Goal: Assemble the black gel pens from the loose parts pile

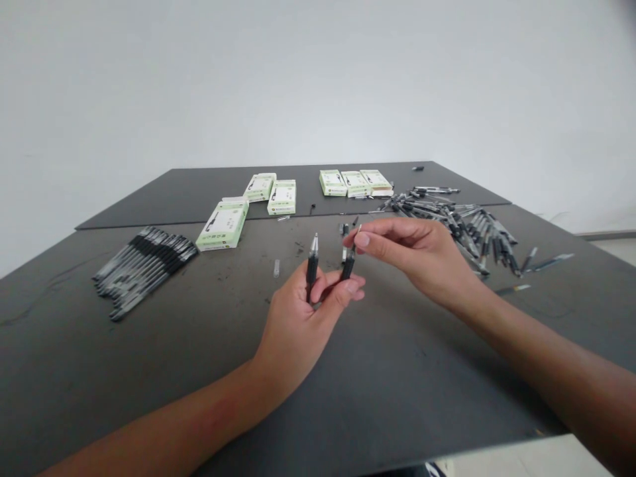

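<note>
Mid-table (397,397) | left hand (298,324) grips pen (312,262) | right hand (422,255) pinches refill (349,262) | bare near edge

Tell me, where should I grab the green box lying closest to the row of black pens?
Probably take the nearest green box across its two long sides, coming down from above. It lies flat on the table with open space on both sides, while the row of pens sits apart to its left, so your fingers should fit.
</note>
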### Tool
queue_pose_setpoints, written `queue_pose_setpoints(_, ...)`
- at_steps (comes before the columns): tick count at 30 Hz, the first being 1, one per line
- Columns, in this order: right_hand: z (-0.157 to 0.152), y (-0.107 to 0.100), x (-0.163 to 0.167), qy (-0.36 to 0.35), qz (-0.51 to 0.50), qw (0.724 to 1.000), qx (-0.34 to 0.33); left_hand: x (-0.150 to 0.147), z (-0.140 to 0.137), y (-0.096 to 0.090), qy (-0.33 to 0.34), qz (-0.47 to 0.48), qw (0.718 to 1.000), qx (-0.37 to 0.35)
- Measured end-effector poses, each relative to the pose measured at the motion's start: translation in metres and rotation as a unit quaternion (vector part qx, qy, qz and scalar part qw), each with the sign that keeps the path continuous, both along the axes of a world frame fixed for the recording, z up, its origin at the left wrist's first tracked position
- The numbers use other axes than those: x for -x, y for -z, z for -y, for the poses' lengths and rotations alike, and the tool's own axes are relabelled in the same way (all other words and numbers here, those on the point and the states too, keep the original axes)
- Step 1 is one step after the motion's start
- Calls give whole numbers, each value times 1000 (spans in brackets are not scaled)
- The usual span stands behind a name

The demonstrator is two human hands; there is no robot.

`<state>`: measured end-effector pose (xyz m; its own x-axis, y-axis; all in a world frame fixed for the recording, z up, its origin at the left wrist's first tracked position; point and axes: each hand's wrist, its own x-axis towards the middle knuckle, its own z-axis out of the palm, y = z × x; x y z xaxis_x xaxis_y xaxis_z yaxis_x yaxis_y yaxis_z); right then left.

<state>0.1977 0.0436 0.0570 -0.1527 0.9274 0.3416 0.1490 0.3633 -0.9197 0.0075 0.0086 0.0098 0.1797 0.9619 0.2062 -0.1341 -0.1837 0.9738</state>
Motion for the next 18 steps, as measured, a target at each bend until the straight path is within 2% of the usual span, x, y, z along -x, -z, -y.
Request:
queue_pose_setpoints(7,-18,-17,-26,78,-85,992,-58,0,2,3,17,-70,997,14)
queue_pose_setpoints(13,-39,-29,-66,182,-210,954,-115,1,2,3,18,-104,994,8)
queue_pose_setpoints(15,-45,-25,-71,192,-202,954,-112,1,1,3,8,-116,993,0)
queue_pose_setpoints(18,-50,-15,-68,162,-145,973,-75,3,1,3,-26,-148,988,-34)
